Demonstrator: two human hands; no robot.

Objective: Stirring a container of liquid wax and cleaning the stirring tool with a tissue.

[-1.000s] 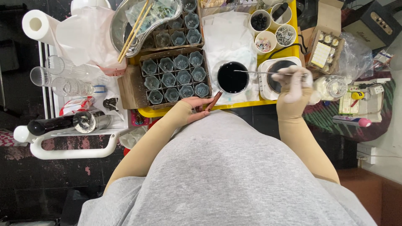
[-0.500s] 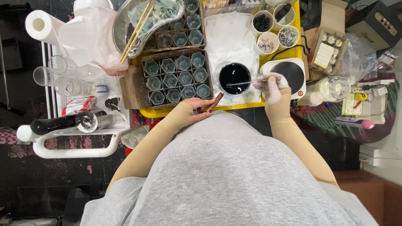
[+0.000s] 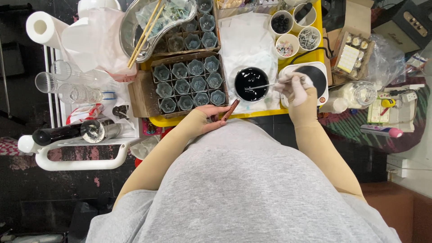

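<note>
Gloved right hand [image 3: 294, 90] dips a thin metal rod [image 3: 265, 85] into a black pot [image 3: 251, 83].
Left hand [image 3: 211, 115] grips a brown stick [image 3: 230, 109] at the near bench [image 3: 198, 120] edge.

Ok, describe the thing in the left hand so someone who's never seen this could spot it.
On the near edge of the yellow tray, just below the cardboard box of grey-blue cups, rests the left hand. It holds a short reddish-brown stick, slanting toward the pot of black liquid; nothing else nearby has that colour.
</note>
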